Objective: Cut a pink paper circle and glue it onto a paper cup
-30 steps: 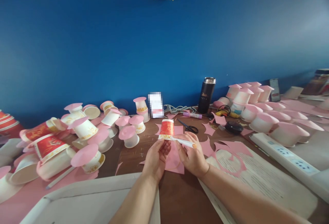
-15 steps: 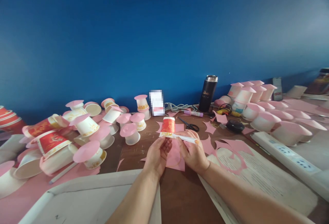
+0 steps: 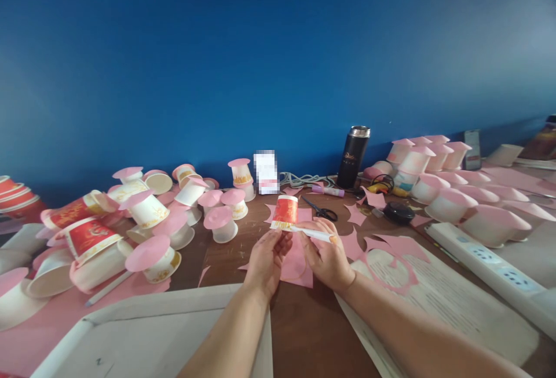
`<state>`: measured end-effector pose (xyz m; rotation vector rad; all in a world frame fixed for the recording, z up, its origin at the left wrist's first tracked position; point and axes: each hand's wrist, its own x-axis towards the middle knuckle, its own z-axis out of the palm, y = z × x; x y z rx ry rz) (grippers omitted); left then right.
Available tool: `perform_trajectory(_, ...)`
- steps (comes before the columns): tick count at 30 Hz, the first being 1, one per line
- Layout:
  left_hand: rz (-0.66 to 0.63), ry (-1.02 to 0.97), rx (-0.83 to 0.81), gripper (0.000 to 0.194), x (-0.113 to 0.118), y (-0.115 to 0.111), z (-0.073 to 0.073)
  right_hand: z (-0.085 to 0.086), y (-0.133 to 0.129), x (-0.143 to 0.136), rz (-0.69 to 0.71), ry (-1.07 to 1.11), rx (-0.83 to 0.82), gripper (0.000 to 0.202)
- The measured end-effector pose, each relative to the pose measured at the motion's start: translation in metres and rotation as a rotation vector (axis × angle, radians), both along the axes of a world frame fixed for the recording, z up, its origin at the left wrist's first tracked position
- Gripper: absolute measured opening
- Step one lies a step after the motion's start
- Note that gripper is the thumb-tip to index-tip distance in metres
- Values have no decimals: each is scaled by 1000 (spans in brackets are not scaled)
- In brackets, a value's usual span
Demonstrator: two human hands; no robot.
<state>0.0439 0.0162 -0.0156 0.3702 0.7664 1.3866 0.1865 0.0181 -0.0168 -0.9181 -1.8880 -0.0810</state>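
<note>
A red and white paper cup (image 3: 285,210) with gold markings stands upside down over pink paper (image 3: 299,271). My left hand (image 3: 266,259) has its fingers curled at the cup's lower edge and grips it there. In my right hand (image 3: 326,257) is a white pen (image 3: 316,234), pinched between thumb and fingers. The pen's tip end points left and meets the cup's lower edge, or comes very close to it; contact cannot be made out. Black scissors (image 3: 321,211) lie just behind my right hand.
Cups with pink paper discs (image 3: 220,224) crowd the left side; cups with pink cone tops (image 3: 454,204) fill the right. A black flask (image 3: 354,157) stands by the blue wall. A power strip (image 3: 490,262), printed sheets (image 3: 452,314) and pink scraps (image 3: 355,215) lie to the right.
The view has shifted very slightly, so everything sits a little differently in the picture. Both hands keep the same hold on the cup and the pen.
</note>
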Motion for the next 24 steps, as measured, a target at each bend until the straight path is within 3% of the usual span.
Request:
perform_trajectory(9,-23,58,48,17,2,-1,0,-1,4,1,-70,7,11,24)
perform_trajectory(14,-15,70,61,20,2,-1,0,-2,3,2,-15,-14,10,24)
perform_trajectory(24,-17,225,96,29,3,-1,-1,-3,5,2,-36,-17,61,28)
